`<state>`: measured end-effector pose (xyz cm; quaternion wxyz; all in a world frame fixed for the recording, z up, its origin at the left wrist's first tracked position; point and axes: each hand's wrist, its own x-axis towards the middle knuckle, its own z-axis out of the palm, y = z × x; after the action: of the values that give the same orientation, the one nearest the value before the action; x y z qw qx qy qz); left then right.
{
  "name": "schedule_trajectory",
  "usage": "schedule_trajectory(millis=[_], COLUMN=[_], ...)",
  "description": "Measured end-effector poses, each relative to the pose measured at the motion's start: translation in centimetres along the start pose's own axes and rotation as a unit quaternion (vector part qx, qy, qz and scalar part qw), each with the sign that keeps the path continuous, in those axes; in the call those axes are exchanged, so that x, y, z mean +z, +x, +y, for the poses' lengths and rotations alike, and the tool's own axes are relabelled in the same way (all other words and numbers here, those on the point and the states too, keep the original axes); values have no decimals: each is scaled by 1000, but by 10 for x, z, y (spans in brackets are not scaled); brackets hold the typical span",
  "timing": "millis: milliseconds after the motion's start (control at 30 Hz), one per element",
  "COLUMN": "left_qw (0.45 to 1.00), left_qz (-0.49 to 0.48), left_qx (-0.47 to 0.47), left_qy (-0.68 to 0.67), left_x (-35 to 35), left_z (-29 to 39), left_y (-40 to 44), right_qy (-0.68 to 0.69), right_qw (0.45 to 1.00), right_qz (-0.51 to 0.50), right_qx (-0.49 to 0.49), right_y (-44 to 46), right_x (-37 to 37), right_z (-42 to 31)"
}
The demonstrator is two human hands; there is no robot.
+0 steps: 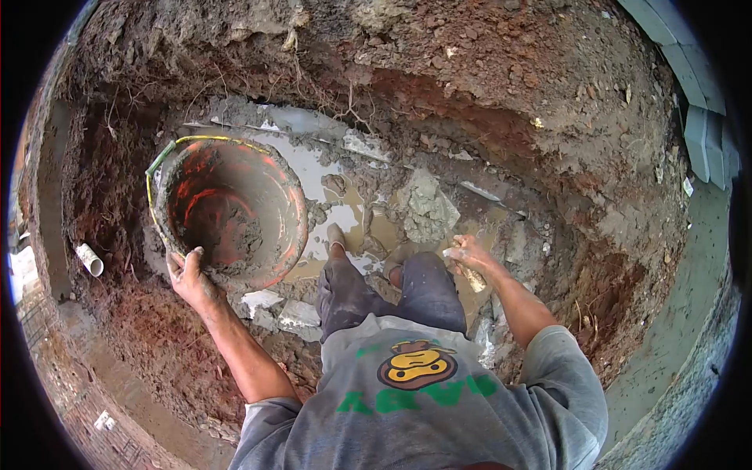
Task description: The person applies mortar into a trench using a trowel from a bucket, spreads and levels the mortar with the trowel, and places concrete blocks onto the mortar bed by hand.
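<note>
left hand: thumb and fingers pinching the rim of a round, mud-caked orange plastic-looking bucket at the person's left; likely steadying it | right hand: wrapped around a pale-handled trowel; wet grey mortar ahead, seemingly balanced on its blade

The bucket stands just beyond the left hand, whose fingers are at its near rim; the bucket's handle loops around the rim's left side, ahead of that hand. A short pipe juts from the earth to the left hand's left, and broken slabs lie to its right. The feet are between the two hands. A tool handle lies in the right hand, with a mortar heap ahead and slightly left. Beyond both hands rises the earth bank.
</note>
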<state>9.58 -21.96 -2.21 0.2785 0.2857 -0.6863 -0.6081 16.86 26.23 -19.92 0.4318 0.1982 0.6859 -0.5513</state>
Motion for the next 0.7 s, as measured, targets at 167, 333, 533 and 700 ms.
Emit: schedule_trajectory(millis=[167, 333, 533, 700], left_qw=[990, 952, 880, 889], left_qz=[42, 70, 79, 130], left_qx=[-134, -297, -467, -439], left_qy=[12, 5, -1, -22], left_x=[-5, 55, 156, 178], left_z=[-168, -314, -402, -447], left_y=[-37, -103, -147, -159], right_qy=[-193, -478, -628, -638], right_qw=[978, 842, 733, 726], right_qz=[65, 184, 239, 229], right_qx=[-42, -167, -109, -114], right_y=[115, 233, 378, 334], right_x=[-30, -49, -25, -29], right_z=[-19, -8, 42, 25])
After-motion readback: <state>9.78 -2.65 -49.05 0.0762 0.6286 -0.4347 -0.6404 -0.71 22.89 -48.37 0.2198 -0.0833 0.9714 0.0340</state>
